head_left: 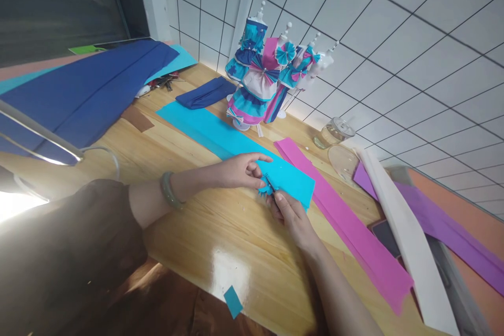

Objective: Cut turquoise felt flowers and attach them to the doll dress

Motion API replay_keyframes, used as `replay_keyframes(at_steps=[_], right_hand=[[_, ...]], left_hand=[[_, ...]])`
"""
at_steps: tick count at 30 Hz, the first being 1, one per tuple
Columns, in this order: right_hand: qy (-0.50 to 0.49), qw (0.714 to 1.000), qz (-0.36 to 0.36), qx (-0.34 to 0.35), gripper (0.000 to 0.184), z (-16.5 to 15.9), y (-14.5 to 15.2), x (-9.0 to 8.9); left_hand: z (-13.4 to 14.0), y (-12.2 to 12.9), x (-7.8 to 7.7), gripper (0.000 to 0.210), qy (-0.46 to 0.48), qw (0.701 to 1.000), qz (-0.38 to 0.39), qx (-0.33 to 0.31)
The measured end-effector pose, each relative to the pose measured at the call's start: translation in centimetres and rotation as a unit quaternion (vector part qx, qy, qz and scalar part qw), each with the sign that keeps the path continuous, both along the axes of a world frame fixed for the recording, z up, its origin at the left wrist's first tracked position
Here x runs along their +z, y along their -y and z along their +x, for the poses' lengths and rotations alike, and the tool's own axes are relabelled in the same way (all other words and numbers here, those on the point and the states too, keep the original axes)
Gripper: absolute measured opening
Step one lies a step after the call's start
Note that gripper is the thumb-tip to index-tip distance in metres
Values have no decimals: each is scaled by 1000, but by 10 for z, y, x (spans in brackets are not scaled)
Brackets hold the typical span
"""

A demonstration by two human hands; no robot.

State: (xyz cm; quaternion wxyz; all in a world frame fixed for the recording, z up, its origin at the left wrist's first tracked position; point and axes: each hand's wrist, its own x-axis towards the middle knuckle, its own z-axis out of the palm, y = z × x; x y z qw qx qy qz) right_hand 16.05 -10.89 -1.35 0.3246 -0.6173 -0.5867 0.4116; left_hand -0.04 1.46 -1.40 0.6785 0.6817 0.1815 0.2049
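Observation:
My left hand [242, 170], with a green bangle on the wrist, is closed in a pinch on a small blue paper piece [266, 187] with a notched, petal-like edge. Its index finger stretches out above the pinch. In my right hand [291, 215] is a slim dark pointed tool [271, 185], its tip against the blue piece; whether it is scissors or tweezers I cannot tell. Both hands are over the near edge of a long bright blue paper strip [220, 134] on the wooden table [189, 239].
Small doll-dress stands [255, 79] with bows stand by the tiled wall. Right of me lie a pink strip [350, 220], a white strip [409, 247] and a purple strip [444, 220]. A lidded clear cup [334, 132] is behind. Navy sheets [90, 89] cover the left; a blue scrap [233, 302] lies at the front edge.

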Motion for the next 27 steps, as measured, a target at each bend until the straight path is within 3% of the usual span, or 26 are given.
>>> replay_keyframes(at_steps=[15, 27], right_hand=[[-40, 999, -1, -2, 40, -2, -2, -3], [-37, 999, -4, -7, 42, -4, -1, -2]], left_hand=[[0, 3, 1, 64, -10, 1000, 7, -11], [0, 3, 2, 60, -19, 1000, -3, 16]])
